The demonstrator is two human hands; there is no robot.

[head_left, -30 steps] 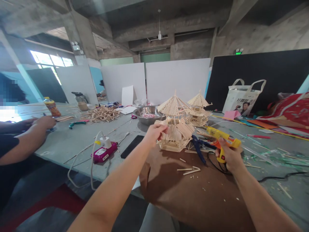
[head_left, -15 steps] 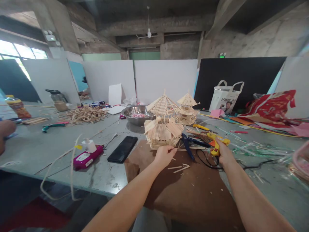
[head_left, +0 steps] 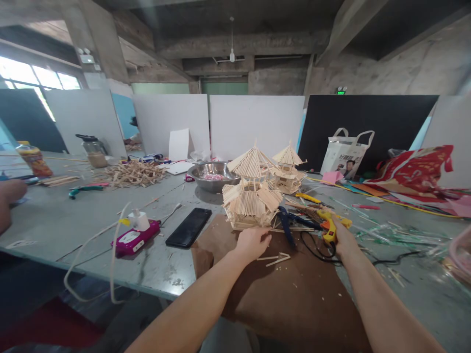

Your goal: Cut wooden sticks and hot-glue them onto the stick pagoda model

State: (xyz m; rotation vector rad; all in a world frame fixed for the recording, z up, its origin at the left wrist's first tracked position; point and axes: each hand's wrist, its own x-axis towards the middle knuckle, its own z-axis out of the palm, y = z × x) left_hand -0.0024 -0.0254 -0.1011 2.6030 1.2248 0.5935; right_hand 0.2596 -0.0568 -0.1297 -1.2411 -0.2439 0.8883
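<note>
My right hand is wrapped round the handle of a yellow hot glue gun, whose black cord loops on the brown board. In front of the nearer pavilion model, built of thin wooden sticks, my left hand hovers low with curled fingers. Its fingertips point down near a few short stick pieces on the board; what they hold, if anything, is hidden. Dark blue pliers lie between the model and the glue gun. Behind stands a second stick pavilion.
A steel bowl stands behind the model, left of it. A black phone and a purple power strip lie at left, with a heap of sticks beyond. Another person's hand shows at the far left edge.
My left hand has drawn slightly down from the model's base, its fingers now curled more downward. The glue gun stays in my right hand, nearly in place. The view has shifted slightly.
</note>
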